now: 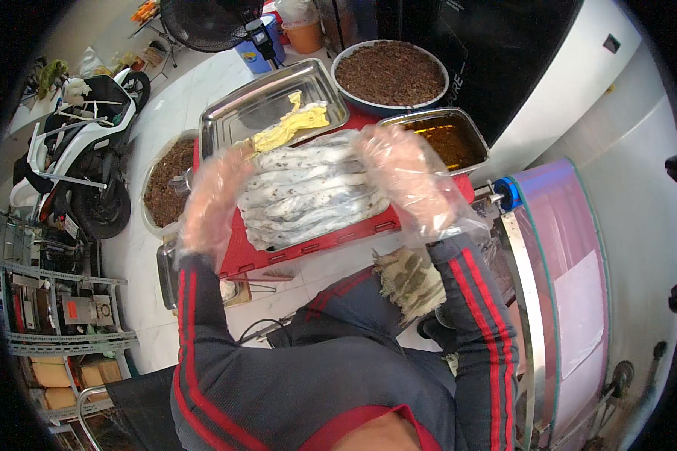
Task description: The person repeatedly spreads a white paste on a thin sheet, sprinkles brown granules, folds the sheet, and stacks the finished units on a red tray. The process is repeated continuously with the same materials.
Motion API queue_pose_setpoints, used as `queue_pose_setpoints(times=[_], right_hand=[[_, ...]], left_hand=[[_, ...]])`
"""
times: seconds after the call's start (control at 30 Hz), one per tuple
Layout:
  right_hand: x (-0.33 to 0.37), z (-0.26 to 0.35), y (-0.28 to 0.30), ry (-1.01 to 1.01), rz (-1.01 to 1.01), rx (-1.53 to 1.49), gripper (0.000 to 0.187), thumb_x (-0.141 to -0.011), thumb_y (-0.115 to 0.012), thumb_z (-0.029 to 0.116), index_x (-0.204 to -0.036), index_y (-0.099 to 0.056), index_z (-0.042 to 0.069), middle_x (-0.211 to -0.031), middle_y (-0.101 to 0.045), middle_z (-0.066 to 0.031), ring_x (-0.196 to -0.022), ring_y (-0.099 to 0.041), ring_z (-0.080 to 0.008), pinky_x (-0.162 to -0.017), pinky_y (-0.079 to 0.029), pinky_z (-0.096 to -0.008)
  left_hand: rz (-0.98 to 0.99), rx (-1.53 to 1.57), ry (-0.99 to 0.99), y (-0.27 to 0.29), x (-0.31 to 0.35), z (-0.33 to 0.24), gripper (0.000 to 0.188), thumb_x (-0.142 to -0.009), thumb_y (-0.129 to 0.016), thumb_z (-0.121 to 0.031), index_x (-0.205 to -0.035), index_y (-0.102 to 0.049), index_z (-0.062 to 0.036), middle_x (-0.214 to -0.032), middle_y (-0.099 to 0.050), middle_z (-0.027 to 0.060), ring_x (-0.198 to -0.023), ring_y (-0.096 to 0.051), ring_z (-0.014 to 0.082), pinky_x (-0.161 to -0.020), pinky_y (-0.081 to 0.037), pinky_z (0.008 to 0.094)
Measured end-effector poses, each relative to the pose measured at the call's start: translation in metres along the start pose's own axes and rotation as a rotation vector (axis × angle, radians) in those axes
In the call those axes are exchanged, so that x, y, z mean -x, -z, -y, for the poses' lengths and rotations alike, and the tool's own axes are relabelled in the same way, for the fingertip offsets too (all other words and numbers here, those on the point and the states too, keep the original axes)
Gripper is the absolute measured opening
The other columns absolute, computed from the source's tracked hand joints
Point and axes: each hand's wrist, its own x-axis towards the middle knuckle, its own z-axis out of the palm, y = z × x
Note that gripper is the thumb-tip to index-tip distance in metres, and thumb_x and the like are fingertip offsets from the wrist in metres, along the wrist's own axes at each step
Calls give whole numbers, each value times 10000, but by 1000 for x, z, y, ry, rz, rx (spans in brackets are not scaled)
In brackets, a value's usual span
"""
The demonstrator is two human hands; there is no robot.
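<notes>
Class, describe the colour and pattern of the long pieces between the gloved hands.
The long pieces are whitish with dark specks, shown in the head view.

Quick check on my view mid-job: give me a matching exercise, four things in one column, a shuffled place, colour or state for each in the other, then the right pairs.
Things
1. White, dark-speckled rolls
2. Crumpled item at the silvery tray
3. Round tub at the top
4. Motorbike

Places, colours, states
A. Filled with dark brown crumbly material
B. At the far left, black and white
C. Between the left hand and the right hand
D. Yellow

Pairs: 1-C, 2-D, 3-A, 4-B
</notes>
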Motion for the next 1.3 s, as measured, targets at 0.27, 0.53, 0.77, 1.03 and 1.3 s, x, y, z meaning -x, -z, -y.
queue_pose_setpoints(times=[0.27, 0.53, 0.77, 1.03, 1.3], right_hand=[[45, -2, 25, -147, 74, -249, 414, -822, -727, 136, -1232, -687, 109, -1233, -677, -122, -1155, -621, -330, -980, -506, -454], [116, -19, 45, -369, -20, -259, 403, -849, -687, 112, -1246, -647, 54, -1125, -665, -145, -1068, -625, -334, -919, -515, -460], [216, -30, 69, -612, -157, -247, 309, -836, -734, 94, -1138, -685, 53, -1129, -694, -153, -994, -634, -364, -868, -509, -461], [285, -20, 84, -799, -234, -277, 287, -874, -727, 126, -1149, -683, 55, -1138, -688, -137, -1047, -633, -357, -914, -508, -463], [346, 13, 139, -1059, -399, -188, 238, -894, -720, 96, -1128, -684, 83, -1075, -674, -125, -1023, -645, -347, -886, -517, -455]], left_hand=[[-109, -396, -485, -33, -77, 4, 439, -1006, -659, -252, -1366, -628, -3, -1355, -655, 184, -1271, -601, 310, -1058, -479, 434], [631, -798, -627, -209, -352, 32, 686, -886, -654, -630, -1021, -768, 33, -983, -724, 280, -930, -700, 388, -825, -516, 508], [523, -167, -103, -208, -370, 23, 520, -959, -709, -232, -1382, -588, 47, -1069, -690, 95, -858, -615, 226, -750, -512, 388], [911, 389, -534, -332, -187, -222, 540, -960, -689, -514, -1228, -651, -46, -932, -559, -18, -799, -532, 96, -753, -488, 273], [807, -107, -1259, -585, 28, -317, 546, -1004, -600, -426, -1315, -618, 23, -1336, -633, 261, -1252, -610, 383, -1079, -469, 484]])
